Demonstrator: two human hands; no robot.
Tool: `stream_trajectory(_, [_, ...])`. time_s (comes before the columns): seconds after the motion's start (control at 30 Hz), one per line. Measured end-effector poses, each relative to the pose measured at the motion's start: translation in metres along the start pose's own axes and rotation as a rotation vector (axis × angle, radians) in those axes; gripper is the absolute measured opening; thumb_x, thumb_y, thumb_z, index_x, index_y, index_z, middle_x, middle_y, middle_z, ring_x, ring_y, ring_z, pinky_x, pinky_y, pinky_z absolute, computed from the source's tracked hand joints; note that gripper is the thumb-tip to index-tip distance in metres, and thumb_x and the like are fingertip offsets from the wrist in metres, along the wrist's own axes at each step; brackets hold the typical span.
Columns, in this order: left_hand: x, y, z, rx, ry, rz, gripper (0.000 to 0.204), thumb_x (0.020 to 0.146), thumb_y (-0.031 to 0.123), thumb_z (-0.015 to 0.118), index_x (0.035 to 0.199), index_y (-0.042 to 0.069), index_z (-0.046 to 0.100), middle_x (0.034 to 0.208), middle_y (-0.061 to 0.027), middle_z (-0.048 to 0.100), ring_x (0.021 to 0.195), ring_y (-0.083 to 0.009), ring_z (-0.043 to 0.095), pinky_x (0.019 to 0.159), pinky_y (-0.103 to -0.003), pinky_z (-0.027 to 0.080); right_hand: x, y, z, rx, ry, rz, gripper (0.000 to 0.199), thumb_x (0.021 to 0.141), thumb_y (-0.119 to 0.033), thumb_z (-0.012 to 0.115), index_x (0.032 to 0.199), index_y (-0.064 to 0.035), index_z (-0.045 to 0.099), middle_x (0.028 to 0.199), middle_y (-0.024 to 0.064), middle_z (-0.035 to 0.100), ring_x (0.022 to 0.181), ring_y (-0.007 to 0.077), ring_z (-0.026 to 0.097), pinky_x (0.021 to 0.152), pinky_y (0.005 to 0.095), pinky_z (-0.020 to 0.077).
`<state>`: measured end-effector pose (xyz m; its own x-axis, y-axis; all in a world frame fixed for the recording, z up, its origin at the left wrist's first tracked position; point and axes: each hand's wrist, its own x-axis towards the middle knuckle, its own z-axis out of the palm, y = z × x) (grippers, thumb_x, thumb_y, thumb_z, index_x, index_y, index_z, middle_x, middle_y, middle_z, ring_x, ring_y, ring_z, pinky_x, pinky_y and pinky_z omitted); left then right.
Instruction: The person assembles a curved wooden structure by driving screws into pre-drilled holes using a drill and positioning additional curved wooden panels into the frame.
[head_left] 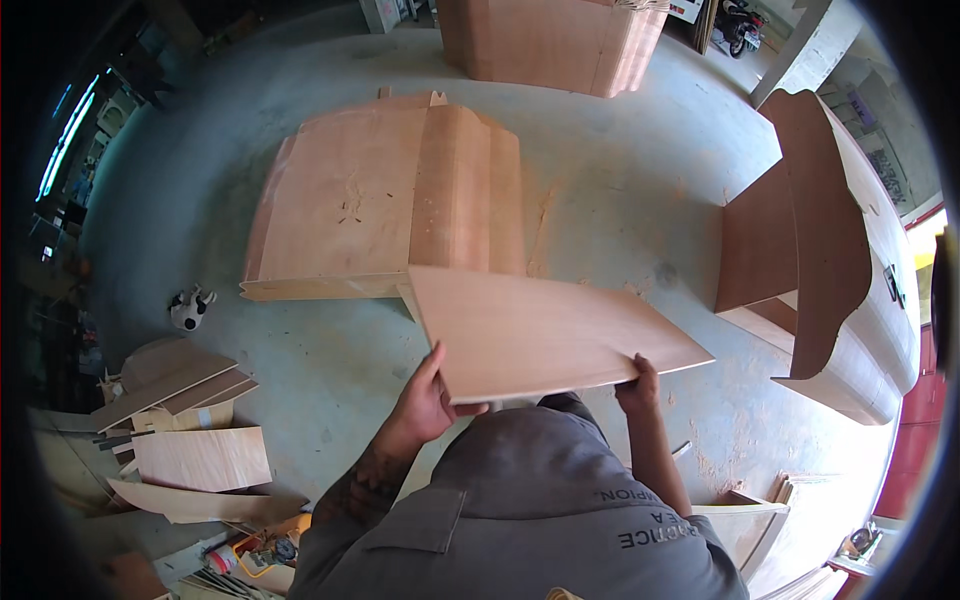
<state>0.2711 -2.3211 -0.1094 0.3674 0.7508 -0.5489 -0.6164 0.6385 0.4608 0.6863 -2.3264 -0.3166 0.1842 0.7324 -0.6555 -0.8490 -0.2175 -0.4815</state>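
A flat plywood panel (550,330) is held out in front of my body, above the floor. My left hand (425,402) grips its near left corner, with the thumb on the top face and the fingers underneath. At the near right edge, my right hand (638,385) grips the same panel, thumb on top. The panel's far left corner overlaps, in this view, the near end of a large plywood piece (340,205) with a curved, stepped side, lying on the floor. Whether the two touch, I cannot tell.
Plywood offcuts (200,458) are piled at the left, near a yellow-and-red tool (270,548). A small black-and-white animal (190,308) lies beyond them. Curved wooden structures stand at the right (835,250) and far back (545,40). Sawdust and shavings (545,215) streak the concrete floor.
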Motion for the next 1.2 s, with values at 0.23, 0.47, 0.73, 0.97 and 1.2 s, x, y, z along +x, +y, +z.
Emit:
stream_trajectory(0.23, [0.21,-0.025,-0.057,0.795,0.137,-0.05,0.058,0.108,0.054,0.049,0.132,0.002,0.061,0.117,-0.0173,0.074,0.102,-0.0277,0.074,0.087,-0.043,0.059,0.045,-0.072,0.006,0.159,0.156,-0.178,0.026,0.102,-0.014,0.057,0.122,0.0025,0.056,0.121,0.0175,0.067,0.115,0.0301,0.067,0.104,0.0455,0.0562])
stream_trajectory(0.47, [0.297,-0.101,-0.125,1.768,0.003,-0.23,0.056,0.1,0.049,0.06,0.125,-0.001,0.068,0.122,-0.0284,0.07,0.115,-0.0473,0.066,0.1,-0.05,0.052,0.135,-0.139,-0.021,0.208,0.238,-0.253,0.029,0.1,-0.011,0.055,0.126,0.0023,0.055,0.127,0.0203,0.065,0.122,0.0354,0.064,0.111,0.0549,0.0524])
stream_trajectory(0.73, [0.399,-0.045,-0.01,1.413,0.241,-0.058,0.054,0.107,0.05,0.053,0.121,0.001,0.071,0.114,-0.0202,0.075,0.109,-0.0322,0.071,0.095,-0.042,0.054,0.249,-0.206,0.018,0.126,0.215,-0.085,0.03,0.1,-0.01,0.052,0.128,-0.0006,0.053,0.125,0.0172,0.065,0.116,0.034,0.069,0.098,0.0525,0.0616])
stream_trajectory(0.97, [0.518,0.055,0.041,0.663,0.405,-0.158,0.085,0.106,0.072,0.032,0.147,0.0,0.052,0.13,-0.018,0.07,0.115,-0.0268,0.068,0.098,-0.041,0.055,0.359,-0.241,0.125,0.045,0.151,-0.046,0.036,0.1,-0.012,0.053,0.133,0.0006,0.05,0.129,0.0174,0.063,0.12,0.0339,0.066,0.1,0.0539,0.0596])
stream_trajectory(1.2, [0.632,0.153,0.114,-0.139,-0.008,0.165,0.108,0.095,0.089,0.021,0.155,0.002,0.042,0.145,-0.0205,0.06,0.135,-0.0317,0.058,0.11,-0.048,0.048,0.451,-0.277,0.247,-0.021,-0.027,-0.068,0.038,0.102,-0.014,0.05,0.134,0.0059,0.049,0.135,0.022,0.06,0.13,0.0378,0.059,0.113,0.0555,0.0502])
